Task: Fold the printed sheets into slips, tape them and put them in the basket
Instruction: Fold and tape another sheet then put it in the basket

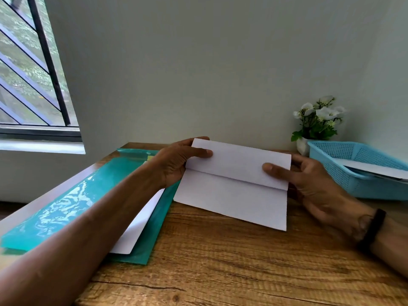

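A wooden table [220, 261] set against a wall, on which a teal folder [66, 206], a blue basket [353, 173] and a potted white-flowered plant [318, 120] are placed.

Looks like a home or small office desk corner. Wood-grain bench [220, 261] pushed against a plain pale wall [198, 62], barred window [33, 74] at left w/ greenery outside. Paperwork gear around: teal plastic folder [66, 206] w/ white sheets, light-blue mesh basket [353, 168] holding paper, small white pot of white flowers [318, 118] by the wall as decor.
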### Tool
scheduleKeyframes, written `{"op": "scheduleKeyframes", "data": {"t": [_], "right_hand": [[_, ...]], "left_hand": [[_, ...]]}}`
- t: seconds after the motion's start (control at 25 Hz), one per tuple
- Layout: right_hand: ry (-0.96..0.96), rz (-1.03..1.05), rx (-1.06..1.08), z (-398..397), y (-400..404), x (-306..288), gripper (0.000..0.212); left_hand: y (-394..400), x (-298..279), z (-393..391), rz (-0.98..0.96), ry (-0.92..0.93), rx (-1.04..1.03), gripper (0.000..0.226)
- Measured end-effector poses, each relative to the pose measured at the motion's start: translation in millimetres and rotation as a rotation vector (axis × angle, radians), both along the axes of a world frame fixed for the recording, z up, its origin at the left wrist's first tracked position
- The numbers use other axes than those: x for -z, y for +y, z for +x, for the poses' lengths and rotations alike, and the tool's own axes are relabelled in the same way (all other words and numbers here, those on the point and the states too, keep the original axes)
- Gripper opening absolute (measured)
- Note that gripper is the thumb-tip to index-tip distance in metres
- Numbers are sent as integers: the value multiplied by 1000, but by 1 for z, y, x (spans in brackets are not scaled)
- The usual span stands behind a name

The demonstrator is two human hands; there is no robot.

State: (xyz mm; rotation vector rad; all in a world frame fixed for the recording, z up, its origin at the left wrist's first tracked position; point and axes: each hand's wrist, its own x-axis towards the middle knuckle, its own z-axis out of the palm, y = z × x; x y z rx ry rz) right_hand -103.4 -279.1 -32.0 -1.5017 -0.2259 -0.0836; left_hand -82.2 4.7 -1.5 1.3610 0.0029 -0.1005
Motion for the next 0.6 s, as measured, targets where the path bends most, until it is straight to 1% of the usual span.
{"op": "scheduleKeyframes", "data": {"t": [0.16, 0.2, 0.32, 0.36, 0.44, 0.48, 0.52, 0.6], "right_hand": [[-6, -26, -43, -4, 1, 1, 43], [-13, -8, -40, -4, 1, 1, 40], [-31, -19, 25, -5, 1, 0, 34], [-27, -32, 43, -5, 1, -1, 32], [9, -26, 71, -4, 1, -2, 26], [32, -6, 80, -4, 1, -3, 24], [55, 20, 84, -3, 0, -3, 23], [84, 53, 85, -2, 1, -3, 20]], "left_hand": [[2, 1, -1, -103, 38, 27, 45], [3, 0, -2, -81, 37, 58, 45], [1, 2, -6, 77, 47, 181, 49], [-1, 2, -6, 120, 61, 191, 51], [-4, 2, -9, 169, 82, 152, 47], [-5, 0, -10, 164, 88, 124, 45], [-5, -1, -11, 133, 92, 101, 48], [-4, -4, -10, 22, 105, 72, 64]]}}
